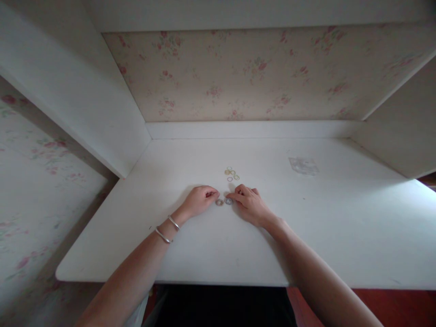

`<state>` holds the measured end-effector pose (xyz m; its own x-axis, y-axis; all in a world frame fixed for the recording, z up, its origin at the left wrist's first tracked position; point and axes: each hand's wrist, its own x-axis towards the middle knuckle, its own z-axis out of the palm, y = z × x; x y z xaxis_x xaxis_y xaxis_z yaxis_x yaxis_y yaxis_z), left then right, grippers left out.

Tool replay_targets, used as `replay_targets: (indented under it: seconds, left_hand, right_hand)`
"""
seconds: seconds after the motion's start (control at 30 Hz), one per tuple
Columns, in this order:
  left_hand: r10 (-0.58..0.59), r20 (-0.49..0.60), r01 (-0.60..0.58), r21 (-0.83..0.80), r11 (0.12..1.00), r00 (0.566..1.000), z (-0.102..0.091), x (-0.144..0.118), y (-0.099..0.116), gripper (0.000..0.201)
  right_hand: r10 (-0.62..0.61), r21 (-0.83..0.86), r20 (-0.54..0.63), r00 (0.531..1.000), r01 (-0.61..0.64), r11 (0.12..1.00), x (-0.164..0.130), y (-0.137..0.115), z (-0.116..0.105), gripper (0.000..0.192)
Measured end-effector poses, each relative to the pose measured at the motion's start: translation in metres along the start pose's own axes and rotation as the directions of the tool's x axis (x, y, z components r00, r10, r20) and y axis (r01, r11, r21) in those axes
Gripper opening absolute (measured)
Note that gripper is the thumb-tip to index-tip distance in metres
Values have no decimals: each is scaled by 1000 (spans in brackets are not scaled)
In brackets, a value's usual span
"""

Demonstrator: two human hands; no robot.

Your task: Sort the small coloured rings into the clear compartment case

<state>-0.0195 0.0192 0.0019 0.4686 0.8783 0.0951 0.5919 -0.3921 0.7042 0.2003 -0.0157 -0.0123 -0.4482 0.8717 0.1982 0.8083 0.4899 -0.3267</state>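
My left hand point(201, 200) is closed with the fingertips pinched together, just left of a small pile of copper-coloured rings point(220, 202). Whatever the pinch may hold is too small to make out. My right hand point(251, 204) rests on the table, one digit stretched toward a small pile of silvery rings point(228, 200) and its tip at the pile's edge. The other fingers are loosely curled, apart from that digit, and I see nothing gripped in them. Beyond both hands lie several thin gold-coloured rings point(233, 172) and a single pinkish ring point(230, 179).
All this lies on a white tabletop point(211, 254) with a rounded front left corner. A clear plastic bag point(304, 166) lies at the back right. White panels point(112, 104) stand at the sides, with floral wallpaper point(235, 77) behind. Two silver bangles point(164, 235) circle my left wrist.
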Motion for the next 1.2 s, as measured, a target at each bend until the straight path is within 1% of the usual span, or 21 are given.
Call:
replay_targets:
  seconds: [0.23,0.3,0.4,0.5,0.63,0.73,0.8,0.9,1.0,1.1,1.2]
  left_hand:
    - [-34,9,34,-10,999,999,0,5,2,30]
    - [-13,15,13,-6,1000,1000,1,10,3,29]
    - [56,15,-56,14,998,998,5,25,5,27]
    - [98,8,-98,96,991,995,8,44,6,22]
    - [69,12,-70,256,964,998,11,64,10,21]
    - [70,11,-70,314,947,998,13,73,12,21]
    - [89,36,-96,323,942,995,14,76,12,21]
    - [105,106,-134,327,935,989,14,78,10,19]
    - [105,164,-158,348,924,981,14,79,9,18]
    - [133,203,-196,332,923,970,10,74,12,18]
    - [165,219,-224,280,934,962,4,62,17,17]
  right_hand:
    - [-5,23,-18,1000,6,1000,-1,-2,-3,38]
    - [-8,26,-16,1000,8,1000,-1,-3,-4,37]
    - [-6,32,-17,1000,7,999,-1,-3,-4,37]
    - [9,41,-24,1000,-8,999,-1,-2,-3,37]
    - [33,55,-47,998,-31,998,-1,0,-3,36]
    - [38,61,-65,997,-34,998,0,2,-4,34]
    - [46,70,-85,995,-41,997,0,3,-5,34]
    - [70,87,-112,991,-60,994,1,5,-7,33]
    - [96,92,-113,989,-86,992,0,6,-9,32]
    - [112,86,-108,988,-104,991,0,7,-10,32]
    - [118,58,-89,989,-113,992,0,8,-9,31]
